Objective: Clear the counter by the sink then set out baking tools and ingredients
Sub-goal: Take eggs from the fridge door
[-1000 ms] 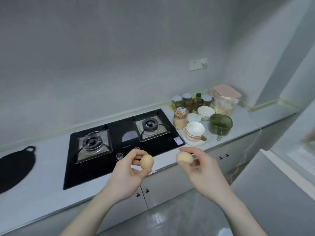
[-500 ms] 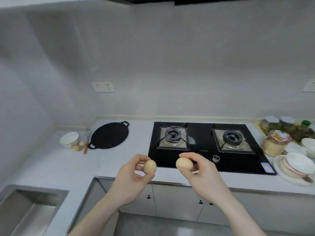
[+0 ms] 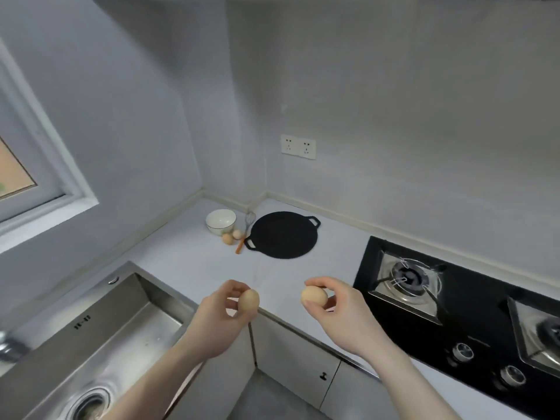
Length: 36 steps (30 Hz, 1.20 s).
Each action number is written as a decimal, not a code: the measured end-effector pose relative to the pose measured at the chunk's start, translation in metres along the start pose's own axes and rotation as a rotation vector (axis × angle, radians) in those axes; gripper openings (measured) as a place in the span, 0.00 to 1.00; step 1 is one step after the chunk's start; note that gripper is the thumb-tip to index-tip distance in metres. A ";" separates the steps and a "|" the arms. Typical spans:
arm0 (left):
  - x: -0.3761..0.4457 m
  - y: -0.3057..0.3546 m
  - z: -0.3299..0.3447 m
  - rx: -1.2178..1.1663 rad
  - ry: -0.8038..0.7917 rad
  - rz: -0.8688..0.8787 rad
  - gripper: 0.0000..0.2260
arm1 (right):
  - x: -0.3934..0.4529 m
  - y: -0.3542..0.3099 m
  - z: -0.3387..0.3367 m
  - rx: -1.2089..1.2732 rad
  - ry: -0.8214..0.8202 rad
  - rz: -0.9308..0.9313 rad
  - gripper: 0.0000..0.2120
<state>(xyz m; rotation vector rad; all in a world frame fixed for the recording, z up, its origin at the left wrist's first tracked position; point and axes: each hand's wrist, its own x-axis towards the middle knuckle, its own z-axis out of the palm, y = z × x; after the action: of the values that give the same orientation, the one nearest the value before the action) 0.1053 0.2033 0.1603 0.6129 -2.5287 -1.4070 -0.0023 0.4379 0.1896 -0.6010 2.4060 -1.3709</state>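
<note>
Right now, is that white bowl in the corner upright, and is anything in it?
Upright: the white bowl stands with its opening facing up. The part of its inside that shows looks empty. Two eggs lie beside it, not in it.

tan eggs; black griddle; white bowl; orange-handled whisk.

Soft, even, cool light, faint shadows, wide-angle bending at the edges, slight blur bottom left.

our L hand fwd, fingers curled, pinching egg at tips, forearm from 7 o'clock | our R hand same w/ 2nd egg, forearm from 5 o'clock
</note>
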 end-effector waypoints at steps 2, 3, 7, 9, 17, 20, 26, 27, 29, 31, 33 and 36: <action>0.012 -0.011 -0.003 -0.003 0.038 -0.054 0.10 | 0.027 0.004 0.005 -0.021 -0.066 -0.005 0.13; 0.017 -0.016 -0.006 -0.005 0.055 -0.085 0.10 | 0.041 0.005 0.008 -0.033 -0.099 -0.010 0.13; 0.035 -0.037 -0.018 -0.007 0.125 -0.208 0.10 | 0.099 0.006 0.028 -0.075 -0.222 -0.028 0.15; 0.046 -0.050 -0.025 -0.002 0.144 -0.258 0.11 | 0.127 0.009 0.041 -0.100 -0.277 -0.053 0.15; 0.104 -0.094 -0.038 -0.008 0.181 -0.426 0.13 | 0.214 0.025 0.096 -0.162 -0.417 -0.052 0.16; 0.140 -0.124 -0.039 -0.043 0.187 -0.491 0.13 | 0.245 0.035 0.123 -0.161 -0.405 -0.004 0.16; 0.208 -0.171 -0.044 -0.059 0.155 -0.560 0.14 | 0.292 0.042 0.177 -0.250 -0.411 0.100 0.16; 0.223 -0.180 -0.047 -0.054 0.157 -0.560 0.13 | 0.304 0.042 0.187 -0.268 -0.408 0.105 0.17; 0.247 -0.192 -0.051 -0.034 0.140 -0.570 0.13 | 0.324 0.039 0.200 -0.304 -0.389 0.111 0.16; 0.270 -0.205 -0.052 -0.019 0.118 -0.577 0.13 | 0.342 0.039 0.211 -0.341 -0.358 0.119 0.15; 0.289 -0.213 -0.051 -0.014 0.106 -0.586 0.13 | 0.356 0.039 0.219 -0.373 -0.335 0.128 0.16; 0.314 -0.221 -0.049 0.016 0.069 -0.606 0.14 | 0.377 0.039 0.231 -0.418 -0.342 0.136 0.18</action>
<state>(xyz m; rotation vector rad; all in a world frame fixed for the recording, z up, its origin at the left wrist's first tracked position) -0.1014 -0.0749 -0.0120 1.4943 -2.4000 -1.4875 -0.2310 0.0969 0.0195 -0.6907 2.3981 -0.6464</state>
